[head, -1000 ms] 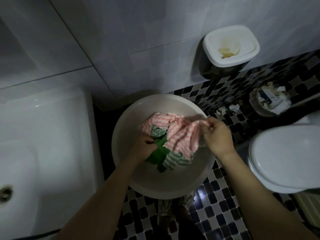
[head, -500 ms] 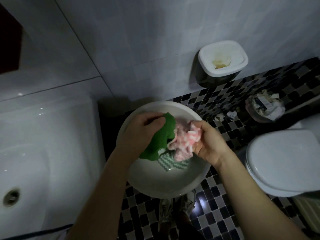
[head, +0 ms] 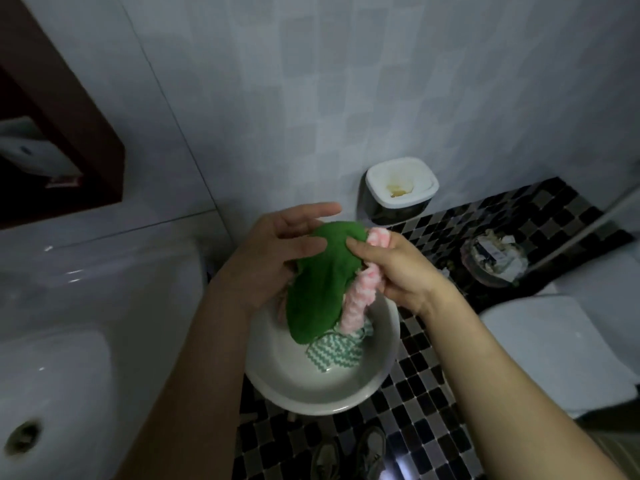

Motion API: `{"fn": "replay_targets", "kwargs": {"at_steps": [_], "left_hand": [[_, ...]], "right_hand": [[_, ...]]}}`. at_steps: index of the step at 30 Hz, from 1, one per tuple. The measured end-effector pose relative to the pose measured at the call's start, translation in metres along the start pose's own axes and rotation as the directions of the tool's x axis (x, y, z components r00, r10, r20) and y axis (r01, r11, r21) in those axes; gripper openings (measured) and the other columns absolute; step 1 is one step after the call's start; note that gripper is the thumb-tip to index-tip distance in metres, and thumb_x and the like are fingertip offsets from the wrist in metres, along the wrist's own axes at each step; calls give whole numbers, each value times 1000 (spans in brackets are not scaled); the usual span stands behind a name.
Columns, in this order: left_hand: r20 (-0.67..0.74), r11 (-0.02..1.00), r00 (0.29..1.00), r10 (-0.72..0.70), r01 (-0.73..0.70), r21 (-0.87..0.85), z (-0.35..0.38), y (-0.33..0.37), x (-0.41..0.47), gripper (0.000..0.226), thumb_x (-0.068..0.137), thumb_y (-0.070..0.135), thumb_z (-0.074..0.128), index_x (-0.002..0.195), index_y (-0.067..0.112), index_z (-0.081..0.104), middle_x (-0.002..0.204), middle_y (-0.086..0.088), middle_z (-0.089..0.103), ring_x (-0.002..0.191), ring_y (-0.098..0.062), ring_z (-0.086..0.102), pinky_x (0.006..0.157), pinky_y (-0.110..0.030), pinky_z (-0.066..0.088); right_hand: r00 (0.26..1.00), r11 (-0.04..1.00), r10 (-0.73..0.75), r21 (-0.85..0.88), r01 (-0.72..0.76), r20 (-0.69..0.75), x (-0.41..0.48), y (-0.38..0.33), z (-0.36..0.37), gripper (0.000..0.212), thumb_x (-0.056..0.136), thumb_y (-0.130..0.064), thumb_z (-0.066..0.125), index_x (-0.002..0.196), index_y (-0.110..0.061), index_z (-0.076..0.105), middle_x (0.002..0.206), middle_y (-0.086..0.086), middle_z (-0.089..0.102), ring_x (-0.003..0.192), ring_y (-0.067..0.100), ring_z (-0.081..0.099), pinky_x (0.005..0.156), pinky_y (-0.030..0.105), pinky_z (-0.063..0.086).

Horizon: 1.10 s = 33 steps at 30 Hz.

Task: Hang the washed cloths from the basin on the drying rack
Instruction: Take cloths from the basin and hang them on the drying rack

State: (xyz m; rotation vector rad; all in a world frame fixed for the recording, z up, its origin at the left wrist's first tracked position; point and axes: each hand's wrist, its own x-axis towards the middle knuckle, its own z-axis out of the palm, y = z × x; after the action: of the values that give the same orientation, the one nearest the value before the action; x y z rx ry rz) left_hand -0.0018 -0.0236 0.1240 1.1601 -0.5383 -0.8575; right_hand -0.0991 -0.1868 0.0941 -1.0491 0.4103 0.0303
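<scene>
A white round basin [head: 311, 393] stands on the checkered floor below my hands. Above it I hold a plain green cloth [head: 318, 282]: my left hand [head: 273, 251] supports it from the left with the fingers partly spread, its thumb pressed on the cloth. My right hand [head: 398, 268] pinches the green cloth's top edge and grips a pink-and-white zigzag cloth [head: 360, 299] that hangs down toward the basin. A green-and-white zigzag cloth [head: 332, 351] lies in the basin. No drying rack is in view.
A white washbasin [head: 69, 341] with a drain fills the left. A toilet [head: 568, 344] stands at the right, a waste bin [head: 491, 258] with paper behind it. A white-lidded box [head: 401, 188] hangs on the tiled wall. Shoes [head: 346, 455] show at the bottom.
Both hands have risen out of the basin, lifting the green and pink cloths higher. The green cloth has unfolded and hangs longer. The view has tilted upward along the wall.
</scene>
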Motion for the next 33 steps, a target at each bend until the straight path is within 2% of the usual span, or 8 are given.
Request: {"fn": "replay_targets", "kwargs": {"at_steps": [3,7,11,16,23,27,30,33], "left_hand": [[36,995,999,27,-30,98,8,11,-3,47,57,-11,74,92,20,79,89,-5,76,82,-17,72,72,-26,56],[-218,906,968,124,-21,422,24,28,5,24,61,4,82,77,21,77,72,4,73,72,-9,66,68,-21,53],[-259,835,943,208,-34,549,55,36,15,23,68,2,83,66,21,69,48,12,58,48,0,55,50,-13,44],[-274,835,932,238,-52,549,74,42,30,18,68,12,84,66,24,71,70,-10,72,66,-23,70,68,-35,57],[-42,802,987,154,-101,589,76,57,28,28,72,-4,78,87,18,72,71,-5,68,64,-8,63,69,-20,54],[-8,748,980,196,-144,648,85,54,33,17,75,10,80,82,23,71,73,-4,66,65,-6,59,70,-21,52],[32,761,991,129,-119,638,93,49,36,27,67,21,86,86,31,70,82,-9,67,70,-11,59,78,-31,54],[57,782,996,61,-84,617,97,50,38,28,67,11,84,84,29,71,90,-16,71,77,-13,65,86,-36,55]], "right_hand": [[998,997,53,62,-55,34,-11,-11,4,38,82,-9,64,118,4,62,115,26,66,98,32,67,91,41,55],[981,935,-135,-346,79,-141,-21,-27,10,47,83,-3,68,120,-19,45,104,9,60,71,10,66,61,26,53],[974,789,-226,-582,197,23,-37,-42,17,56,68,-23,83,107,-22,44,102,15,60,79,19,67,66,38,57],[823,655,-554,-678,333,-130,-40,-43,34,21,78,-7,75,97,-12,67,87,3,72,81,13,68,72,30,56],[909,699,-417,-633,332,17,-58,-76,7,9,89,-7,66,86,1,68,81,18,70,71,19,64,70,32,51],[944,760,-323,-574,304,73,-67,-91,-4,21,91,-4,61,109,8,64,108,31,66,104,44,63,98,55,47],[953,812,-277,-500,300,121,-82,-103,-7,30,88,5,58,117,7,61,115,24,67,110,36,64,99,42,50],[972,851,-204,-471,233,113,-94,-109,-14,33,90,9,53,122,5,58,118,26,65,110,35,63,97,38,50]]}}
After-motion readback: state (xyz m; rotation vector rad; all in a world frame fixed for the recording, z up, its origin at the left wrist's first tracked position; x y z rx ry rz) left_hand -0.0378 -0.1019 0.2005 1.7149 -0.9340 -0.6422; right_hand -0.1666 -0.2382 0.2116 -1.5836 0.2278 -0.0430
